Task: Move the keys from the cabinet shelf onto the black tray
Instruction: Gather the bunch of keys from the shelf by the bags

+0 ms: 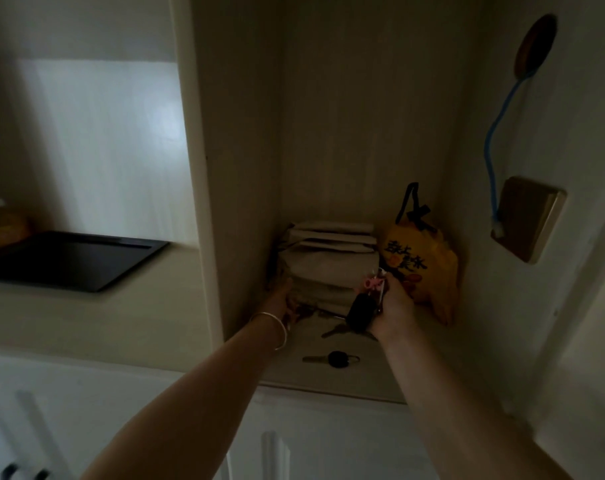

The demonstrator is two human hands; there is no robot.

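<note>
I am looking into a dim cabinet shelf [370,379] with both arms reaching in. My right hand [394,306] is closing around a bunch of keys [367,303], holding it just above the shelf surface near the middle; a black fob is hanging from the bunch at the lower left of the hand, and a small pink charm is showing at the top of it. My left hand [280,299] is resting against the left side of a stack of folded beige cloth [328,265] at the back left of the shelf; I cannot tell whether its fingers are gripping anything, since they are sitting in shadow by the cloth. A thin bangle [277,329] is circling the left wrist.

A single key with a black head [332,359] is lying flat near the front edge of the shelf, apart from both hands. Another metal key [335,330] is lying just below the fob, further back on the shelf. A yellow bag [422,268] with dark handles is standing in the back right corner, just beside the cloth stack and just behind my right hand.

The black tray [72,259] is sitting on the counter [86,323] to the left of the cabinet, well apart from the keys, close to the counter's back edge. On the right wall, a blue cord [493,147] is hanging from a round wooden hook down to a switch plate [528,218].
</note>
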